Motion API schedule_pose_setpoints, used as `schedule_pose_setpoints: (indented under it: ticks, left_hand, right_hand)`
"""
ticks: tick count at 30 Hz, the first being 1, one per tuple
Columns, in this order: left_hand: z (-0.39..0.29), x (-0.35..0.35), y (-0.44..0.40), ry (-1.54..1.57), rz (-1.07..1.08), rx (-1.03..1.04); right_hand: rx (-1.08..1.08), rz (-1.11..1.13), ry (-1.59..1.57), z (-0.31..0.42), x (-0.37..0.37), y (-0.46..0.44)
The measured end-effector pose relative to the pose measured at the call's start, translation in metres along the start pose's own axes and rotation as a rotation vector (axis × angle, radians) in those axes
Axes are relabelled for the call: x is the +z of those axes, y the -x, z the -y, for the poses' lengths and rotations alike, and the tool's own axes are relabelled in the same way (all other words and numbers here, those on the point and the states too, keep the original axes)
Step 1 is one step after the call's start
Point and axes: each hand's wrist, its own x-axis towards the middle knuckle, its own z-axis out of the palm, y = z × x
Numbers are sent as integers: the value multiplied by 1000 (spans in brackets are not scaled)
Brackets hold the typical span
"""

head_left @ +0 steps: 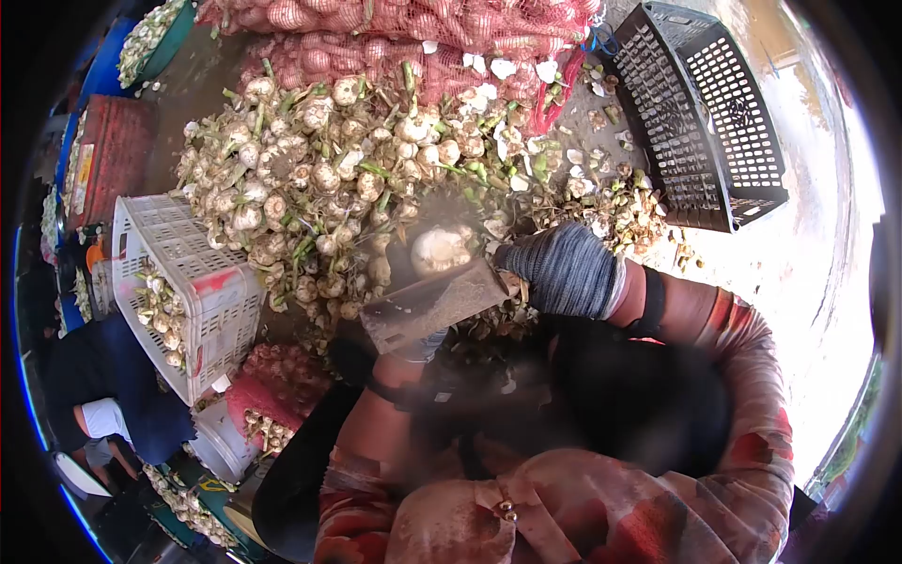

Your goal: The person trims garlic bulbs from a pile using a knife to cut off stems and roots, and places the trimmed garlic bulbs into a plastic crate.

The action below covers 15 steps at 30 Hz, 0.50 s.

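My right hand (568, 268), in a grey knit glove, is closed around the handle end of a cleaver (437, 305). The cleaver's broad, dirt-smeared blade points left across the middle of the view. Behind the blade is my left hand (427, 348), also gloved, with its fingers mostly hidden. A large whitish garlic bulb (440, 251) shows just past the blade's far edge, raised above the pile and apparently in my left hand. Beyond it spreads a heap of garlic bulbs (319, 179) with stems and dirty skins.
Red mesh sacks of garlic (404, 52) lie behind the heap. A black plastic crate (695, 117) stands at the upper right, near trimmed scraps (625, 211). To the left are a white crate (197, 282), a white bucket (224, 440) and a person in dark clothing (117, 385).
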Motion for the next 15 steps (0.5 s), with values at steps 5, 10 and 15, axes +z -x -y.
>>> schedule_pose_setpoints:
  ticks: [5, 10, 15]
  left_hand:
    - [8, 21, 2, -914, -102, 388]
    - [5, 34, -3, -248, -90, 70]
    - [4, 1, 3, -985, 62, 413]
  right_hand:
    - [26, 43, 27, -6, 10, 0]
    - [2, -20, 62, -22, 29, 4]
    - [38, -2, 118, -29, 38, 6]
